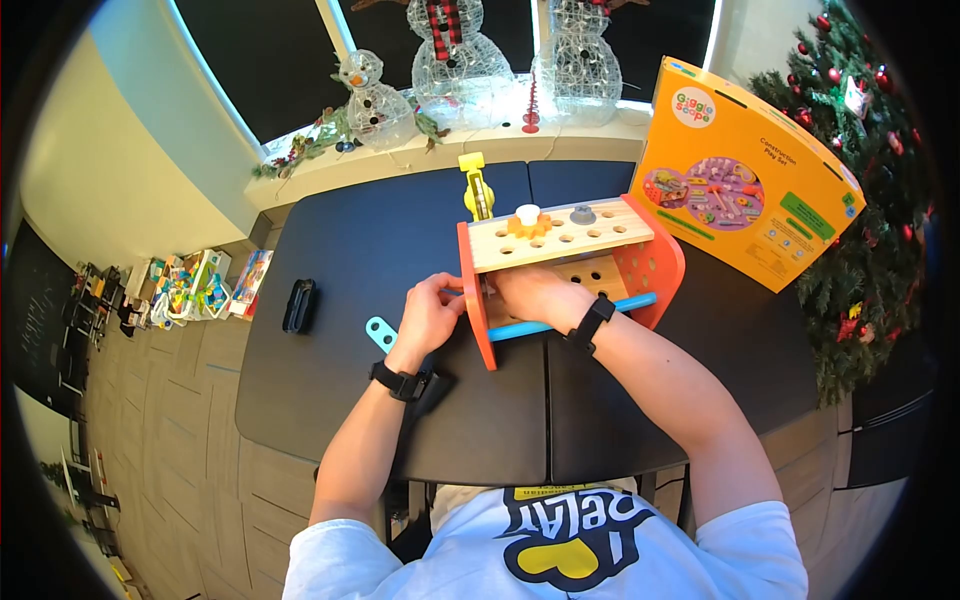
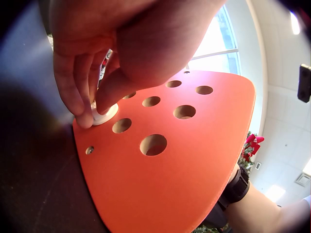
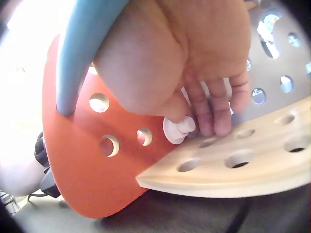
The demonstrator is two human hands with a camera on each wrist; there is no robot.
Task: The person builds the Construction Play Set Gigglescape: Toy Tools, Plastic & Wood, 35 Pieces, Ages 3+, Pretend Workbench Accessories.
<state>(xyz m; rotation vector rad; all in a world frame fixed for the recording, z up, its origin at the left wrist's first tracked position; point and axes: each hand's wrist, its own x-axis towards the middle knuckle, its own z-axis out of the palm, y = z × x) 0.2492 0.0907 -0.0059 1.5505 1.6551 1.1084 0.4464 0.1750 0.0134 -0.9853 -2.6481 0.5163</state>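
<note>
A wooden toy workbench point(image 1: 560, 245) stands on the table, with red-orange side panels and a blue crossbar point(image 1: 535, 328). At the outside of its left panel point(image 2: 184, 160), my left hand point(image 1: 430, 312) pinches a white round plastic bolt point(image 2: 106, 115) set against the panel's face. My right hand point(image 1: 540, 292) reaches inside the bench under the top board. There its thumb and fingertips are curled close around a white flanged plastic nut point(image 3: 176, 130) at the panel's inner face, just above the lower holed board point(image 3: 214, 170). The palm hides part of the panel.
A blue holed strip point(image 1: 381, 334) and a black case point(image 1: 299, 306) lie to the left. Behind the bench is a yellow-green toy tool point(image 1: 476, 187). An orange gear point(image 1: 529, 226) and grey nut point(image 1: 582, 214) sit on top. A yellow box point(image 1: 745, 170) stands at the right.
</note>
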